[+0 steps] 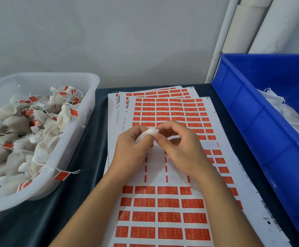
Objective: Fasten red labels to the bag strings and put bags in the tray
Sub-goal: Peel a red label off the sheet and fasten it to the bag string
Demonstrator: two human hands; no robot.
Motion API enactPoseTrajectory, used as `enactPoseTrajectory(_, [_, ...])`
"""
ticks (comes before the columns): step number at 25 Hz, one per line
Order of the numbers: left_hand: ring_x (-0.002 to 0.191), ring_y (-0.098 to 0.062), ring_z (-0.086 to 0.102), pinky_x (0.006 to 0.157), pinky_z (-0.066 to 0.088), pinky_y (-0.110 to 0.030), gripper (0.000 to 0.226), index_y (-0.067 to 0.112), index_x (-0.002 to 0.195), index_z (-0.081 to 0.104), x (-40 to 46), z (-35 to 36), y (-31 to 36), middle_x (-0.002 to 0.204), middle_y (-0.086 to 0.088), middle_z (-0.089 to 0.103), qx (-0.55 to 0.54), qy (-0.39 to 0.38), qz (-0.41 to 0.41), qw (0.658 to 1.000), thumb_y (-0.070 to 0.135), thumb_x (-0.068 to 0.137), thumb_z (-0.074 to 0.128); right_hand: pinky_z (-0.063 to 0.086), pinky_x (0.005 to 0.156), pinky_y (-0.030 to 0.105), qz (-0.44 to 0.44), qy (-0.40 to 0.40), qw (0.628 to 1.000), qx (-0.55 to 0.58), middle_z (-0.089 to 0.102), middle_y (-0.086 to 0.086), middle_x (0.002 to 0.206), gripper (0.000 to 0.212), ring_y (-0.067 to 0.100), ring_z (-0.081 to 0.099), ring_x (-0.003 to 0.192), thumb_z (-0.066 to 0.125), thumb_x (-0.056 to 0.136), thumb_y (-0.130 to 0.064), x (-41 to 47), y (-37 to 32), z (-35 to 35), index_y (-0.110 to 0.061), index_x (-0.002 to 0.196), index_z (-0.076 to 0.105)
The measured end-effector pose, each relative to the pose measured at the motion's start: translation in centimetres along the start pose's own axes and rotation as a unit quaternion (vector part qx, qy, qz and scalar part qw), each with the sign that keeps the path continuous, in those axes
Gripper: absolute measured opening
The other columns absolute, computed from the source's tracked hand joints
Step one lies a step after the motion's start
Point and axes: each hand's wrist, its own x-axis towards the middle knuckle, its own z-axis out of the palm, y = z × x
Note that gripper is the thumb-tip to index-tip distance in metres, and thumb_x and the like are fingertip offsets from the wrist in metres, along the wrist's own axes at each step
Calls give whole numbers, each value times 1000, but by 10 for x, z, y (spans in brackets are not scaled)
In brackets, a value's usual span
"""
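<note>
Here, red labels [169, 217], print unreadable.

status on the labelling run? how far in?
Done: the clear tray on the left holds a heap of bags with red labels on their strings, and the top label sheet has a bare patch mid-page. In hand: the left hand and right hand pinch one white bag above the sheet; no label shows on it. Left: unlabelled bags in the blue bin and many labels.

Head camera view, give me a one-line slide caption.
Both hands hold a white bag over red label sheets, between labelled-bag tray and blue bin.
</note>
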Motion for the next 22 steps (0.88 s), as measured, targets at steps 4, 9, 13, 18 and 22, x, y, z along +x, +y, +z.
enactPoseTrajectory(4, [76,-10,72,61,55,-13,20,27,81,72,0,0,1,81,9,74,8,-28,8,1000,31,99,65,53,84,22,7,40,999,-3,69,-25,99,8,-2,63,101,70,94,-45,1,0,-2,-38,98,70])
enactPoseTrajectory(9, [78,-13,72,68,56,-14,25,29,77,72,-1,-2,2,81,7,73,-5,-66,18,998,43,95,64,50,77,19,23,51,998,7,69,-24,90,6,-4,64,95,69,96,-36,1,-1,-5,-34,90,71])
enactPoseTrajectory(13, [80,-14,71,72,56,-14,26,27,75,73,-1,-6,5,82,2,74,-43,-87,19,995,42,94,63,48,74,9,-4,61,998,0,68,-20,91,6,-2,63,96,68,97,-31,1,-3,-4,-31,91,70])
enactPoseTrajectory(18, [78,-14,71,70,54,-13,28,29,73,73,-3,-5,8,82,2,74,-57,-81,9,995,44,93,61,53,73,9,-49,97,994,5,65,-24,93,6,3,65,95,69,97,-30,-2,-8,2,-33,99,65])
enactPoseTrajectory(22, [74,-15,69,69,55,-15,29,29,72,73,-2,-5,7,80,0,73,-51,-79,6,996,45,93,61,50,72,7,-109,103,988,-46,63,-27,91,13,2,64,93,70,96,-26,-3,-11,0,-36,98,62])
